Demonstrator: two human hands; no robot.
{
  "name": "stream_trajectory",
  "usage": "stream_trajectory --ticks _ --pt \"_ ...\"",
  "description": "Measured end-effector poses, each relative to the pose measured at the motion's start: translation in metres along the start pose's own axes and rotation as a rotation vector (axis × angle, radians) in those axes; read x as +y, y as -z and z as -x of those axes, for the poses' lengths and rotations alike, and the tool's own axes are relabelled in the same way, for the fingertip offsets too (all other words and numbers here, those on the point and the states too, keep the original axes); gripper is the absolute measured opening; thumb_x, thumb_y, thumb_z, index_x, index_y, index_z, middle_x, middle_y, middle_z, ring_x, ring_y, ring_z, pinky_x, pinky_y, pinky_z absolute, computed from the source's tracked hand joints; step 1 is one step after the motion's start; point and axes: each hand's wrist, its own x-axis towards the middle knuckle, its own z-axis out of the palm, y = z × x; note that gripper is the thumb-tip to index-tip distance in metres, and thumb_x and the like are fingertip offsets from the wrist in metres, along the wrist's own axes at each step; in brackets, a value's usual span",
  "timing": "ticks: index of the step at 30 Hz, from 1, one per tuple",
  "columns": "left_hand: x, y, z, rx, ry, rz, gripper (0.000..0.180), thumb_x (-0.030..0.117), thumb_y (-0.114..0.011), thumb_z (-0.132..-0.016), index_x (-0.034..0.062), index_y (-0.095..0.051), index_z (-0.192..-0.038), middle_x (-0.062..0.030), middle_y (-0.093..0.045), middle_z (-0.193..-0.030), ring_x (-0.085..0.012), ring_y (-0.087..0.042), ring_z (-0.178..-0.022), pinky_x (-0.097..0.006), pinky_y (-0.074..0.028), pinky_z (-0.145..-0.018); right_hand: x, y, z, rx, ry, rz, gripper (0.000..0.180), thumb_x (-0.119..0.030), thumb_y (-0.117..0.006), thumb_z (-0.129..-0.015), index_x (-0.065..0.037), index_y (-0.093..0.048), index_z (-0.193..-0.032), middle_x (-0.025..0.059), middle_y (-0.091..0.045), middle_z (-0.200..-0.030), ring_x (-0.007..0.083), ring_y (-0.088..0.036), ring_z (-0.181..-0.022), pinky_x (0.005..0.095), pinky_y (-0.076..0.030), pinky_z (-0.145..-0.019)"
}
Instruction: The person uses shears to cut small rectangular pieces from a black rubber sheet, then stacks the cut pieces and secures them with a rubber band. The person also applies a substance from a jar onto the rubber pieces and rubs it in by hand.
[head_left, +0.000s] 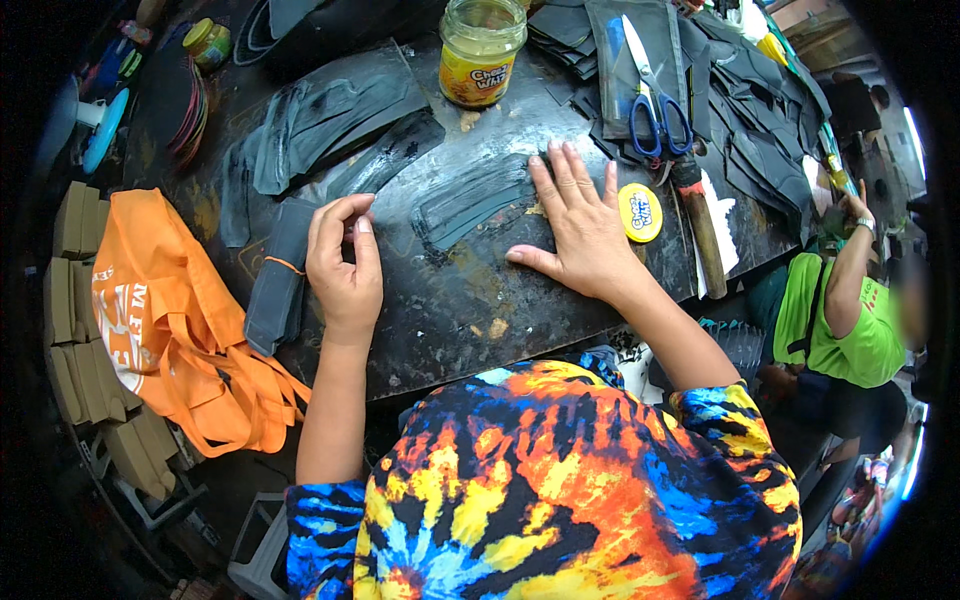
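My right hand (580,225) lies flat with fingers spread. Its fingertips rest at the right end of a black sheet piece (475,205), which has a wet-looking, streaked surface. To the left, my left hand (345,265) is loosely curled, thumb tip close to the fingertips, and nothing shows in it. It is beside a dark bundle (278,285) tied with an orange rubber band. More smeared black sheets (330,115) overlap beyond it. An uncapped glass jar (482,60) with yellowish contents stands at the back. Its round yellow lid (640,212) lies right of my right hand.
Blue-handled scissors (655,110) lie on black pieces (750,150) at the back right, above a wooden-handled tool (705,240). An orange bag (180,320) hangs at the table's left, near stacked cardboard boxes (85,370). A person in green (840,310) is at the right.
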Motion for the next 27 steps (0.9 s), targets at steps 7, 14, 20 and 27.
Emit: stream_trajectory --ticks 7,14,20,27 --pt "0.000 0.002 -0.001 -0.005 0.014 -0.010 0.019 -0.002 -0.059 -0.096 0.0010 -0.069 -0.112 -0.0083 -0.067 -0.106 -0.0164 -0.065 -0.090 -0.027 -0.051 -0.079 -0.040 -0.010 -0.012 -0.003 0.250 -0.053 0.111 -0.084 -0.049 -0.085 -0.001 -0.037 -0.158 0.0231 -0.031 -0.166 0.0351 -0.020 -0.158 0.0722 -0.006 -0.120" --pt "-0.003 0.004 -0.001 0.007 0.029 0.015 0.018 -0.002 -0.059 -0.097 0.0005 -0.069 -0.112 -0.0079 -0.067 -0.105 -0.0156 -0.065 -0.088 -0.027 -0.051 -0.078 -0.071 -0.016 -0.025 -0.061 0.381 -0.166 0.106 -0.082 -0.050 -0.087 -0.009 -0.036 -0.161 0.0202 -0.026 -0.169 0.0342 -0.017 -0.159 0.0711 -0.006 -0.121" --pt "-0.005 0.003 0.000 -0.001 0.021 0.009 0.018 -0.003 -0.059 -0.096 -0.0003 -0.069 -0.111 -0.0084 -0.067 -0.104 -0.0159 -0.065 -0.088 -0.027 -0.052 -0.079 -0.042 0.015 -0.014 -0.281 0.337 -0.505 0.079 -0.065 -0.057 -0.094 -0.013 -0.051 -0.153 0.0208 -0.026 -0.169 0.0389 -0.013 -0.160 0.0682 -0.004 -0.123" --pt "-0.004 0.006 0.000 -0.053 0.067 0.023 0.018 -0.004 -0.055 -0.101 -0.0029 -0.066 -0.115 -0.0071 -0.063 -0.108 -0.0135 -0.064 -0.095 -0.027 -0.051 -0.088 -0.015 0.004 0.001 -0.177 -0.007 -0.074 0.110 -0.077 -0.058 -0.086 -0.003 -0.029 -0.162 0.0265 -0.019 -0.169 0.0397 -0.012 -0.160 0.0694 -0.004 -0.122"
